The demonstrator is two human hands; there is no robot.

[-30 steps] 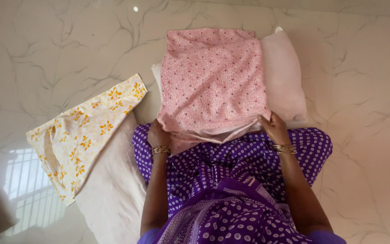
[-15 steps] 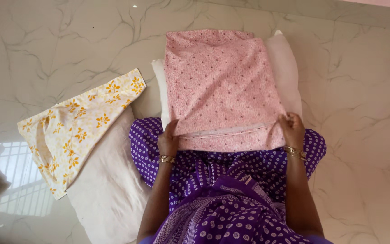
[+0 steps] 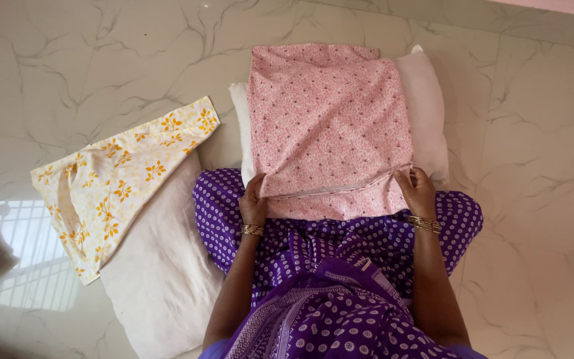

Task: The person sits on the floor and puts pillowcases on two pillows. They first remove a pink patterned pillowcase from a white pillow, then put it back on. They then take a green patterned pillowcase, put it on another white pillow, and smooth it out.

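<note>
Both hands [image 3: 254,205] on pink pillowcase [image 3: 330,126]

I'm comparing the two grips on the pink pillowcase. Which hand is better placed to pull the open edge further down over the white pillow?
Probably the right hand: its fingers pinch the hem of the pink pillowcase where the white pillow sticks out most. The left hand grips the other corner.

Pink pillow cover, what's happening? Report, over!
Both hands, left hand and right hand, grip the pink pillow cover at its open edge. White pillow partly inside. Nothing blocking.
</note>
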